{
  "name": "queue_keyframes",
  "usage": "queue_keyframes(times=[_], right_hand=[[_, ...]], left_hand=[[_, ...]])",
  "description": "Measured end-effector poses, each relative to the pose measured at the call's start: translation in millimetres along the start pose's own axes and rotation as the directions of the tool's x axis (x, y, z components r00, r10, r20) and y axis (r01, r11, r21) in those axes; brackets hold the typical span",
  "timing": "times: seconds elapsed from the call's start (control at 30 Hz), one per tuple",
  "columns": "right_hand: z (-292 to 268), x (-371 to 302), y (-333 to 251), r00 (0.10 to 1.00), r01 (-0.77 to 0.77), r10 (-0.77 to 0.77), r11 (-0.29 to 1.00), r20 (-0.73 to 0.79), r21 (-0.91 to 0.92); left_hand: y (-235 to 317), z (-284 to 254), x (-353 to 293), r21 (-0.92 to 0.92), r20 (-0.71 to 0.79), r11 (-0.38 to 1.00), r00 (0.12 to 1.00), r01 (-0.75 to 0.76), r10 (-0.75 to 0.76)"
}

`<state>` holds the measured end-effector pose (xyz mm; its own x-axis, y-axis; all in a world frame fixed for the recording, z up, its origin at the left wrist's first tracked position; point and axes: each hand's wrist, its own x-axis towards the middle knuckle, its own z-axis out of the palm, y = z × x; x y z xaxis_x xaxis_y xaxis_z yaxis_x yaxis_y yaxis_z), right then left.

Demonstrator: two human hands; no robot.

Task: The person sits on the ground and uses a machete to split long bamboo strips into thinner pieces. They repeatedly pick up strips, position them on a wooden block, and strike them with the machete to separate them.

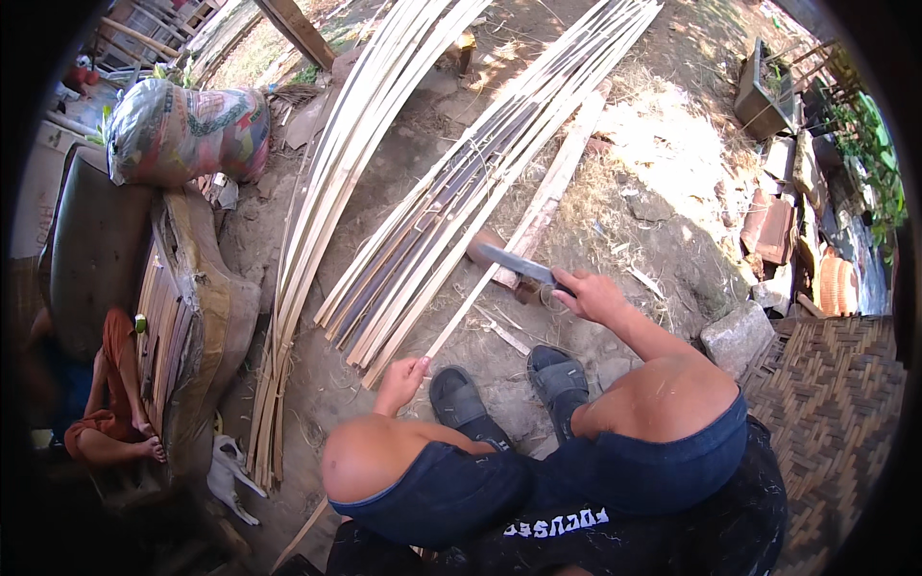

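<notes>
My left hand [401, 382] pinches the near end of a thin pale wooden strip [467, 307], which slants away up and to the right. In my right hand [591, 296] is the handle of a knife [519, 262]. Its broad grey blade points left across the strip's line; whether it touches the strip, I cannot tell. Just beyond the blade a long plank [557, 187] runs away, its near end by a brown block [482, 246]. Left of the plank lies a loose bundle of pale and dark strips [480, 163].
A second long bundle of pale strips [322, 216] lies farther left. A small light dog [230, 475] lies beside it. Another person in orange clothing [117, 365] sits at the left, below a stuffed sack [192, 130]. At right are a stone block [738, 338] and woven matting [836, 422].
</notes>
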<state>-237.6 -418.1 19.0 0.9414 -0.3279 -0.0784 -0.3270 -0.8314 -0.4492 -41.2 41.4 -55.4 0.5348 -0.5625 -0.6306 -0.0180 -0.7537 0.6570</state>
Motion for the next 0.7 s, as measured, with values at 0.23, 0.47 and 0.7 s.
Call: queue_keyframes(times=[0.23, 0.47, 0.7], right_hand=[[14, -16, 6, 0.98, 0.195, -0.191, 0.977, -0.058, 0.089], [-1, -2, 44, 0.98, -0.166, 0.179, 0.976, -0.087, 0.144], [-13, 12, 57, 0.975, -0.17, 0.186, 0.977, -0.123, 0.132]], left_hand=[[79, -1, 14, -0.204, -0.027, 0.975, 0.997, -0.083, 0.079], [83, -10, -7, -0.288, 0.119, 0.952, 0.99, 0.106, -0.074], [50, -14, -13, -0.249, 0.005, 0.968, 0.999, -0.043, 0.046]])
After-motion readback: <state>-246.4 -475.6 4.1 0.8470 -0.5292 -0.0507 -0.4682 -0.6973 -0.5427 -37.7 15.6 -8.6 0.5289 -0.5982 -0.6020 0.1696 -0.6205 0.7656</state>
